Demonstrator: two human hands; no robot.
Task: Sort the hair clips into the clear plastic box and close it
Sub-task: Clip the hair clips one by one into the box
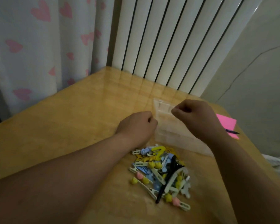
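Head view: a glossy wooden counter by the radiator

The clear plastic box lay on the counter, just beyond a heap of hair clips. The left hand sat at the box's left edge and the right hand over its far part. Each grip was curled tight, but whether either held the box could not be told. A pink notepad and pen lay further right. A heart-print curtain hung at left.
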